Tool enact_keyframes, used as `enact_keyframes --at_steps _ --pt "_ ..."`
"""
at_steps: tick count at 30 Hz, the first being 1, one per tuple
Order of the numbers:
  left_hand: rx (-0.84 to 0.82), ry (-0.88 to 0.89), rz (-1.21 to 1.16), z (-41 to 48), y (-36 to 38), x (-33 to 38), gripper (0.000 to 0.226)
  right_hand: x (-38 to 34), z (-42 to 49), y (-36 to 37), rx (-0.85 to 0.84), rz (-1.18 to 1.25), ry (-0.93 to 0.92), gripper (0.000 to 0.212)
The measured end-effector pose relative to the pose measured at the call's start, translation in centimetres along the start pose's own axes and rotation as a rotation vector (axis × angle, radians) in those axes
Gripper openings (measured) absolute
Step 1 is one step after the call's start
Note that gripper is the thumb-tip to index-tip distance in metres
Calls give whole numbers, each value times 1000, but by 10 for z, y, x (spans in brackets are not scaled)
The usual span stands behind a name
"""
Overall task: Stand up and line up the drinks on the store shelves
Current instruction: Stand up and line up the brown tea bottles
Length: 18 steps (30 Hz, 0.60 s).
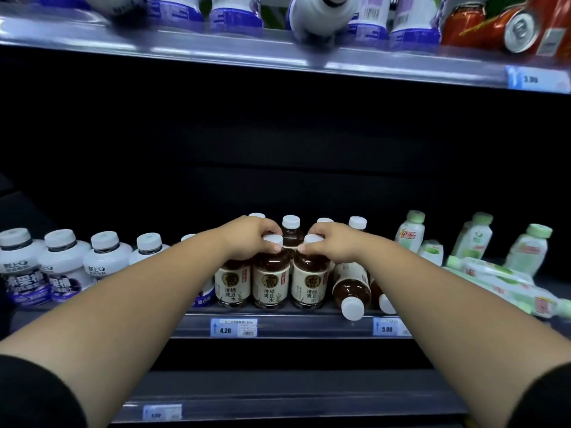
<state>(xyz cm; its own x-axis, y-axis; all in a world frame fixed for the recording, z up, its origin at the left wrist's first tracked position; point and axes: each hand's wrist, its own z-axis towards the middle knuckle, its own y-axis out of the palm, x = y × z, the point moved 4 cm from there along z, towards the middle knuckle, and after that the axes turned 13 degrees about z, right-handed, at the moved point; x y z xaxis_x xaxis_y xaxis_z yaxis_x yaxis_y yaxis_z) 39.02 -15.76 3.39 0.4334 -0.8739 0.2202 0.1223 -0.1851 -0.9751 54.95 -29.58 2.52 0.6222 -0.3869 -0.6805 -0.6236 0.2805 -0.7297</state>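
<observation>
Brown drink bottles with white caps and cream labels stand in the middle of the shelf (pixel 309 325). My left hand (pixel 250 237) grips the cap of one upright front bottle (pixel 271 281). My right hand (pixel 332 244) grips the cap of the upright bottle (pixel 310 282) beside it. A third upright brown bottle (pixel 232 285) stands left of them, and more stand behind. Two brown bottles lie on their sides to the right, one (pixel 351 288) with its cap over the shelf edge, the other (pixel 384 301) partly hidden by my right forearm.
White round bottles with purple labels (pixel 63 267) stand in a row at the left. Pale green bottles stand at the right (pixel 525 248), and several lie fallen (pixel 506 282). On the upper shelf a white bottle (pixel 315 20) and a red can (pixel 513 29) lie tipped.
</observation>
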Motion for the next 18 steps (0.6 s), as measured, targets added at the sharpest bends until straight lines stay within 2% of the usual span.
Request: enact_keyframes --at_steps 2,4,11,14,18 --pt "4 6 -9 -1 -1 -1 35 3 0 4 -16 148 -8 36" --pt "10 16 -18 0 -1 -2 35 7 1 6 12 199 -17 37" --pt "25 46 25 0 1 -2 40 14 -4 12 65 187 -28 47" --pt "28 74 40 -1 1 5 53 18 -14 9 60 209 -26 59" --pt "123 177 57 -5 -2 31 65 30 -33 -2 52 185 -24 64"
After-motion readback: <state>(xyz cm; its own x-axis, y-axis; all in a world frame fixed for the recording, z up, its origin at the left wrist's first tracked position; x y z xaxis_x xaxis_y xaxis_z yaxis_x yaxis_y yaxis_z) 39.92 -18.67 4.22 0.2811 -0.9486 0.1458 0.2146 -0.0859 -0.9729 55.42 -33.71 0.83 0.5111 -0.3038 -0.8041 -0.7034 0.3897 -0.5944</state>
